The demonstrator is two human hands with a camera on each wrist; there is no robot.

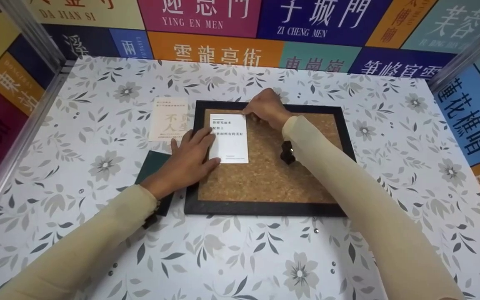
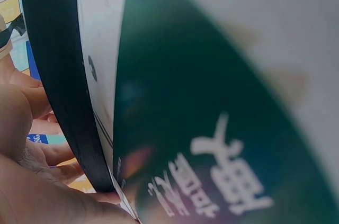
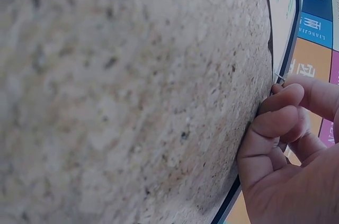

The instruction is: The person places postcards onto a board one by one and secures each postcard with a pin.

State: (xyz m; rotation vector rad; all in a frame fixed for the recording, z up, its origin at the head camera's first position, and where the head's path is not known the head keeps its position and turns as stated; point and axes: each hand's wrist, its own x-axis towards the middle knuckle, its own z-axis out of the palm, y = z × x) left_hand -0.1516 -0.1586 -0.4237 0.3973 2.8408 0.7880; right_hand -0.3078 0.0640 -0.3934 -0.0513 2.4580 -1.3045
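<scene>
A thin metal pin is pinched in the bunched fingertips of the right hand, right at the far right corner of the white card. How deep its point is sunk cannot be told. The left hand is laid with fingers spread; the card's left edge is touched by its fingertips and the near left corner by its thumb.

The step in hand is judged to be the pinning of that corner. The pin is best held close to its point and pressed straight down, just inside the edge, so that the paper is neither torn nor turned; light, steady pressure is best kept on the left side meanwhile.

The card is set on the left part of the cork board, near the far side of its black frame. Its long axis is run from near to far, square across the board's longer left-right axis, and the tops of its printed lines are pointed away from the person. Beyond the frame's left side, a cream card and a dark green card are laid on the floral tabletop.
</scene>
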